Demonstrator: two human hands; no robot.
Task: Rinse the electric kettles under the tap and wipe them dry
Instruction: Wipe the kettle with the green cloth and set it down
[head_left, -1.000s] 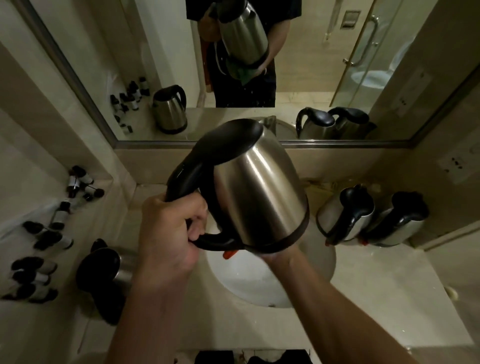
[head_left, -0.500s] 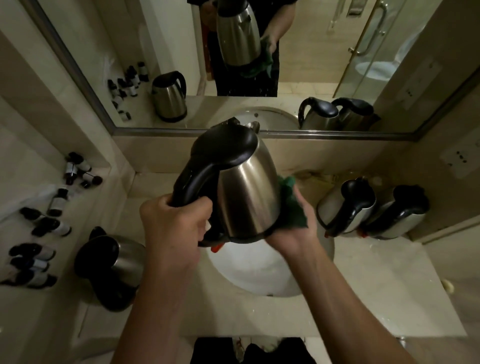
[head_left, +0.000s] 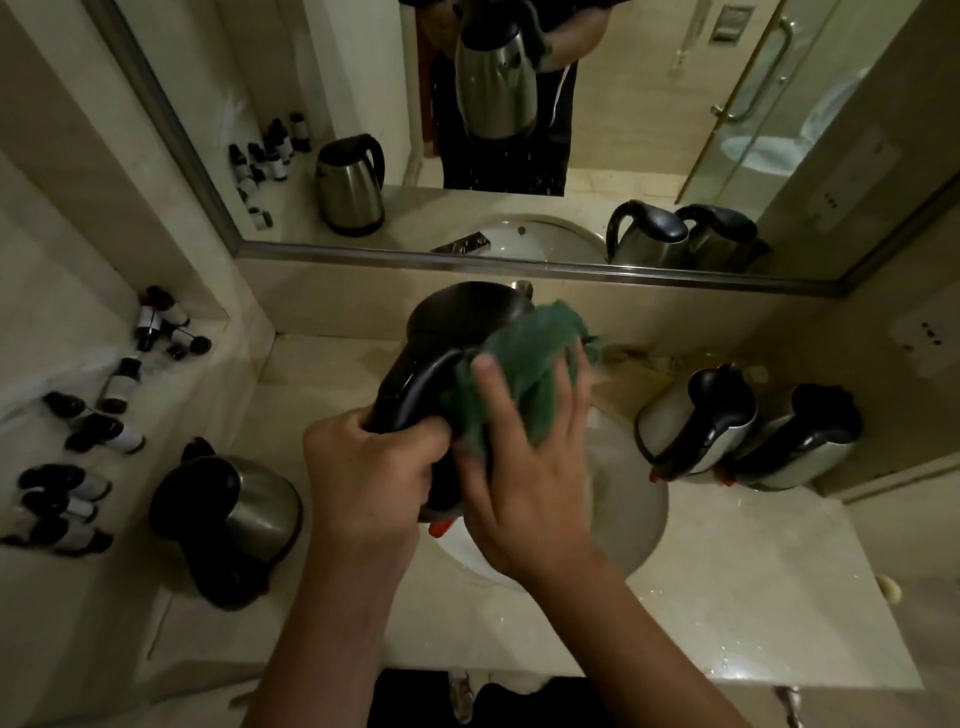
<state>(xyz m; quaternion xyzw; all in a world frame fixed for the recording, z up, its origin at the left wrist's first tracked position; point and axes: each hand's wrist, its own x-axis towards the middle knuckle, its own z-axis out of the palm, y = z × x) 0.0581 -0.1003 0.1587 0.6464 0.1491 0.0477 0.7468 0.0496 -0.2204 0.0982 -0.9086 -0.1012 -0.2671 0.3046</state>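
Right now the kettle (head_left: 457, 332) is held in the air over the basin (head_left: 628, 499), which serves as the landmark for everything else. The left hand (head_left: 374, 483) has its fingers (head_left: 415, 431) clamped round the black handle, and the right hand (head_left: 524, 488) presses a green cloth (head_left: 524, 358) against the kettle's side with fingers (head_left: 566, 405) spread apart and flat, not closed round anything.

What could go wrong, as I judge it: the kettle hangs from a one-handed hold, and if the body is wet and slick, a hard push from the cloth could twist the handle in the palm and send the kettle down into the basin or against the tap behind it, which is barely visible. The cloth is only pinned by an open hand, so it could slide off and drop.

Two more kettles (head_left: 748, 431) lie tipped on the worktop (head_left: 753, 597) to the right of the basin, close to its rim, and one kettle (head_left: 234, 514) sits to the left; a swung elbow could knock them.
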